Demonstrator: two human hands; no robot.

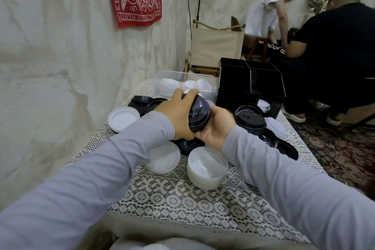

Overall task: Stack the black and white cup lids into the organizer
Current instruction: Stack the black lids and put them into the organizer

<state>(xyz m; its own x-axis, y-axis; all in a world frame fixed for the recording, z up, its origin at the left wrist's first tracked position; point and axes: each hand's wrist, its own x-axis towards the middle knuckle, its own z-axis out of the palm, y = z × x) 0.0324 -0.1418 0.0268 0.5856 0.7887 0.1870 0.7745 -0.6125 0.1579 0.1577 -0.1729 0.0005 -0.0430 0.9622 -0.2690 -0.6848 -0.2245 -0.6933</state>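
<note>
White lid [123, 117] lies upturned at the far left of the lace-covered table [182, 195], with a few loose black lids [142, 100] just behind it. Next along, the person's left hand [178, 114] curls over the top of a short held stack of black lids [198, 112], tilted and lifted clear of the table. The right hand [216, 128] cups the same stack from below, so both hands are grasping it between them.

From where I stand, this looks like the gathering step: black lids nested and squared up, not yet put away. Below the hands sits a near stack of white lids [207, 166], and behind them is a clear tub [162, 79] holding more white ones. Further right, a second black stack [250, 118] rests on the table in front of the black organizer [235, 79]. The next move calls for carrying the held stack right and back to one compartment, keeping it pressed so nothing slides apart.
</note>
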